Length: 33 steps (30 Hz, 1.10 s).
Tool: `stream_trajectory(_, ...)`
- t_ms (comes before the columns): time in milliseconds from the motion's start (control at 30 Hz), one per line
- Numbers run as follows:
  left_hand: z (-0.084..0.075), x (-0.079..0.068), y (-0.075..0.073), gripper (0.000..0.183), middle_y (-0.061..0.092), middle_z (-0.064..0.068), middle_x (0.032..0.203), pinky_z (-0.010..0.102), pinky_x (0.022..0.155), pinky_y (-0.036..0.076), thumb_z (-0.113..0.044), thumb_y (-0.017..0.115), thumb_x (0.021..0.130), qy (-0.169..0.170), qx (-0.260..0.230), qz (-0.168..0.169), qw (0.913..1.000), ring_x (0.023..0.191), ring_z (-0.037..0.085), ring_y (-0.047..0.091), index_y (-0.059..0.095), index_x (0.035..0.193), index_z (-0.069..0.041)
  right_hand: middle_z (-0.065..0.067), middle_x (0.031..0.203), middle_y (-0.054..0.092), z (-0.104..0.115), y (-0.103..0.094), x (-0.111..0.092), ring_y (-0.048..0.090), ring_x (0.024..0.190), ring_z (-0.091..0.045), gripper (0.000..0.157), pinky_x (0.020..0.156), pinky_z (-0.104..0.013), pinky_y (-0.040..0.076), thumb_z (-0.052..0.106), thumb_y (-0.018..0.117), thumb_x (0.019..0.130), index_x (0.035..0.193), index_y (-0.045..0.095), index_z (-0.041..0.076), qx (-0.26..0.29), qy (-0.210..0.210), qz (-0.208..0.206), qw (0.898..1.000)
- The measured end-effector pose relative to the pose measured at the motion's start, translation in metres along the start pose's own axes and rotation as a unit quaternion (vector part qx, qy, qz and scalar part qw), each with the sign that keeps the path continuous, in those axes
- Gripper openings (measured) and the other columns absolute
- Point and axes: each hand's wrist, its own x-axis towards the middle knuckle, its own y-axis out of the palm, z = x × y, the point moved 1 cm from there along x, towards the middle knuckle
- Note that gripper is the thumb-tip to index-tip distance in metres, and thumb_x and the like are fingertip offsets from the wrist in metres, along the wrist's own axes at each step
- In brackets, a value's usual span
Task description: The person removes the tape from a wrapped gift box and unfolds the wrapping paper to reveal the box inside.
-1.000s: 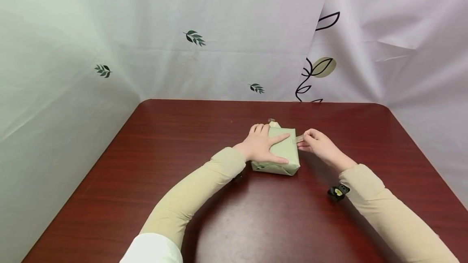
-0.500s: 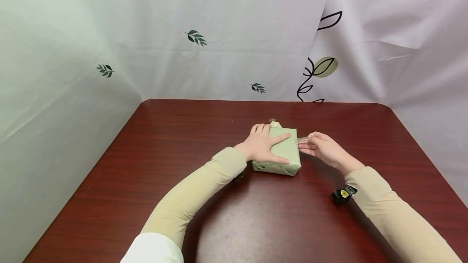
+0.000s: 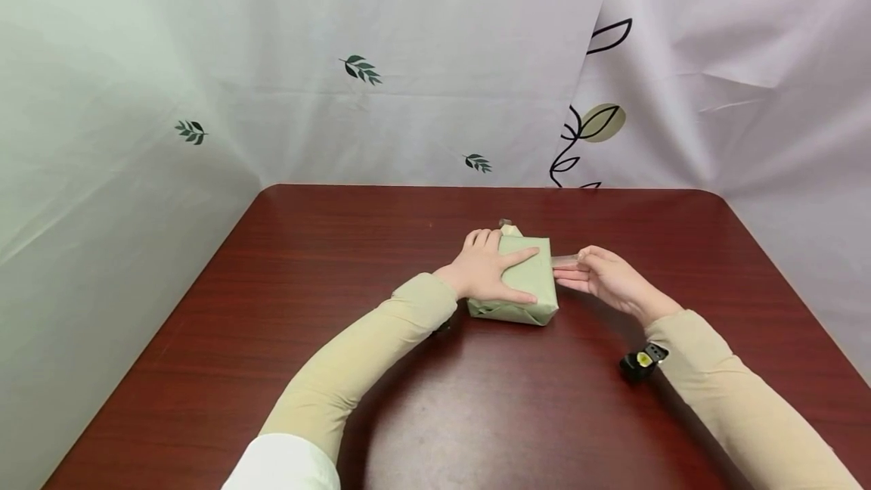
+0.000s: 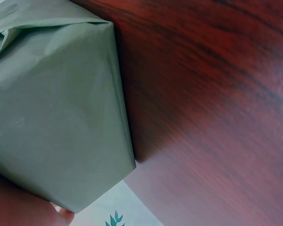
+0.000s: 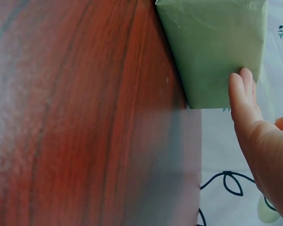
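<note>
A box wrapped in light green paper (image 3: 534, 276) sits on the table, with folded paper on its near side. My left hand (image 3: 485, 269) rests on its top, fingers and thumb spread. To the right of the box, my right hand (image 3: 610, 278) pinches a strip of clear tape (image 3: 565, 261) between thumb and forefinger. The strip reaches to the top right edge of the box. My other right fingers extend toward the box's right side; in the right wrist view, fingertips (image 5: 240, 80) overlap the green wrapped box (image 5: 212, 52). The left wrist view shows the box's wrapped side (image 4: 66, 113).
Just behind the box, a small pale pointed piece (image 3: 512, 231) with a translucent brownish tip sticks out. The dark red wood table (image 3: 327, 248) reaches back to a white cloth (image 3: 408, 127) printed with leaves. A black wrist camera (image 3: 640, 363) hangs under the right sleeve.
My right hand has shifted slightly right, and its lower fingers have straightened. The tape's end no longer overlaps the box top as before. My left hand and the box stay put.
</note>
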Motion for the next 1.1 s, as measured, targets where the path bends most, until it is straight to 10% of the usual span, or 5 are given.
stream_trajectory(700, 0.005, -0.001, -0.001, 0.085, 0.026, 0.018, 0.149, 0.044, 0.109, 0.016, -0.082, 0.046, 0.074, -0.001, -0.005, -0.008, 1.0, 0.133, 0.026, 0.027, 0.02, 0.147, -0.048, -0.014, 0.113, 0.067, -0.004, -0.012, 0.004, 0.065, 0.106, -0.026, 0.043, 0.091, -0.036, 0.051, -0.002, 0.008, 0.098, 0.078, 0.046, 0.005, 0.112, 0.017, 0.098, 0.989)
stream_trajectory(900, 0.003, 0.0, 0.001, 0.085, 0.026, 0.017, 0.148, 0.044, 0.109, 0.016, -0.082, 0.046, 0.074, 0.002, -0.012, -0.007, 0.9999, 0.131, 0.026, 0.028, 0.02, 0.147, -0.048, -0.013, 0.11, 0.068, -0.007, -0.018, 0.003, 0.065, 0.105, -0.023, 0.036, 0.09, -0.034, 0.051, 0.002, 0.013, 0.103, 0.087, 0.045, 0.008, 0.046, 0.012, 0.123, 0.991)
stream_trajectory(1100, 0.002, 0.001, 0.003, 0.085, 0.026, 0.016, 0.147, 0.044, 0.108, 0.016, -0.083, 0.045, 0.074, 0.006, -0.011, -0.002, 0.9999, 0.13, 0.026, 0.028, 0.02, 0.147, -0.048, -0.005, 0.101, 0.069, -0.005, -0.022, -0.004, 0.066, 0.099, -0.015, 0.028, 0.085, -0.032, 0.053, 0.006, 0.026, 0.104, 0.089, 0.05, 0.012, -0.023, 0.062, 0.048, 0.997)
